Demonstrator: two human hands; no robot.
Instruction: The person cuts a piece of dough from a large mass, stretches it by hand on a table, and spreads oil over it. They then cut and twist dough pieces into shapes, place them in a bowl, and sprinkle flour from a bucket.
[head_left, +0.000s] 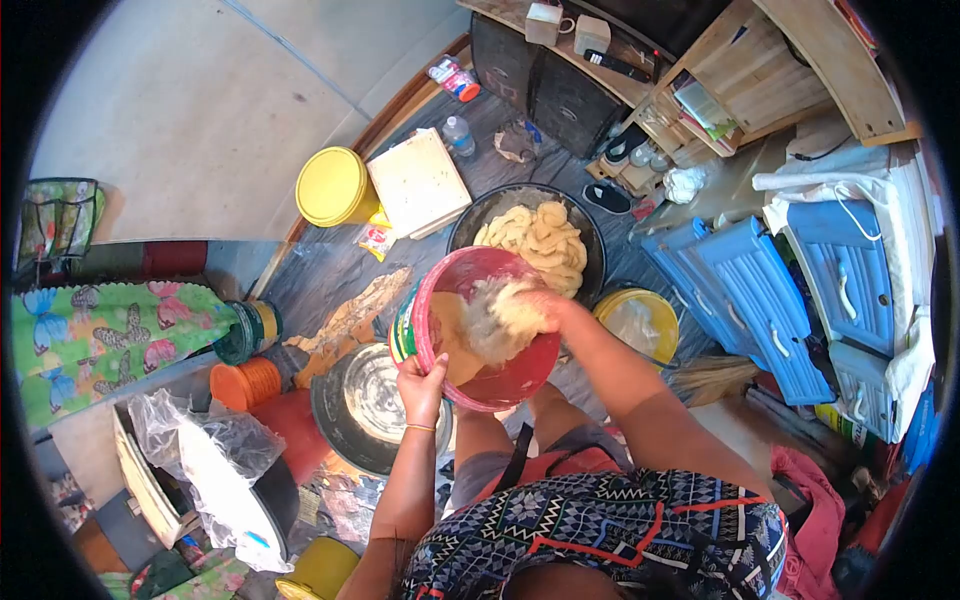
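Note:
A red bucket (485, 375) is tilted in front of me, with tan flour-like powder (450, 325) inside. My left hand (422, 388) grips its near left rim, the thumb over the edge. Inside the bucket is my right hand (540, 308), coated with pale powder; motion and powder obscure its fingers. Greyish and yellowish powder (490, 325) lies around it. Just beyond the bucket, a black basin (597, 235) holds thick yellowish coils of dough (540, 240).
A floury dark basin (330, 425) sits left of my legs. A yellow-rimmed bucket (668, 325) stands to the right, near blue drawer fronts (760, 310). Farther off are a yellow lidded bucket (330, 188), a pale square board (418, 182) and a water bottle (458, 135).

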